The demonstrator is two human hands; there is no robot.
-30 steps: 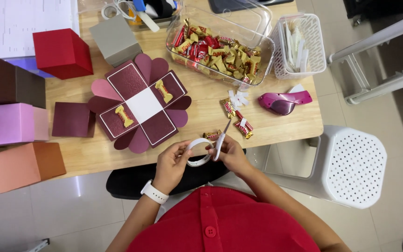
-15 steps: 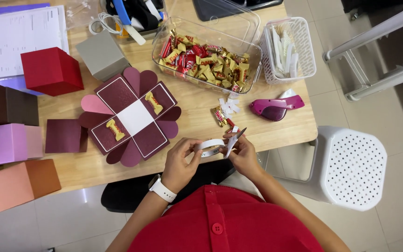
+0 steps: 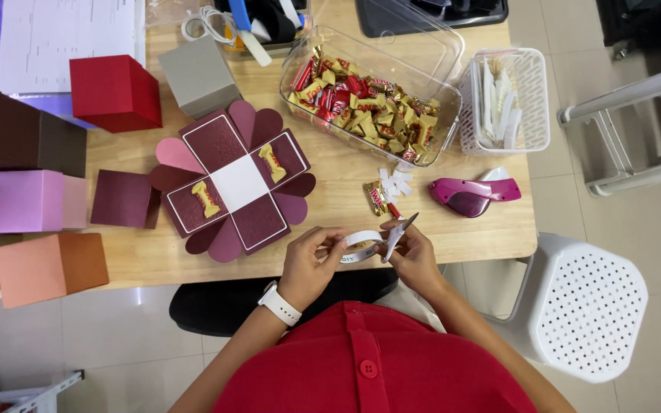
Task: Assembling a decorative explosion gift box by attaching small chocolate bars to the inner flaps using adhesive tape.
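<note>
My left hand [image 3: 309, 264] grips a white roll of tape [image 3: 361, 242] just off the table's front edge. My right hand [image 3: 415, 256] holds a small pair of scissors [image 3: 397, 233], blades pointing up and right, right against the roll. Beyond the hands, an unfolded maroon paper box [image 3: 232, 182] with heart-shaped flaps lies flat on the wooden table [image 3: 330, 191], two small wrapped candies [image 3: 272, 163] stuck on its panels. A loose candy [image 3: 377, 197] and small white tape pieces [image 3: 399, 182] lie near the right hand.
A clear tub of wrapped candies [image 3: 369, 95] and a white basket [image 3: 508, 99] stand at the back right, a magenta tape dispenser [image 3: 472, 195] beside them. Red [image 3: 114, 92], grey [image 3: 196, 76], brown, pink and orange [image 3: 49, 268] boxes sit left. A white stool [image 3: 594, 306] stands right.
Both hands with tape roll and scissors stay together at the table's edge; the scissors have tilted slightly. The view has shifted a little as my head moved.
</note>
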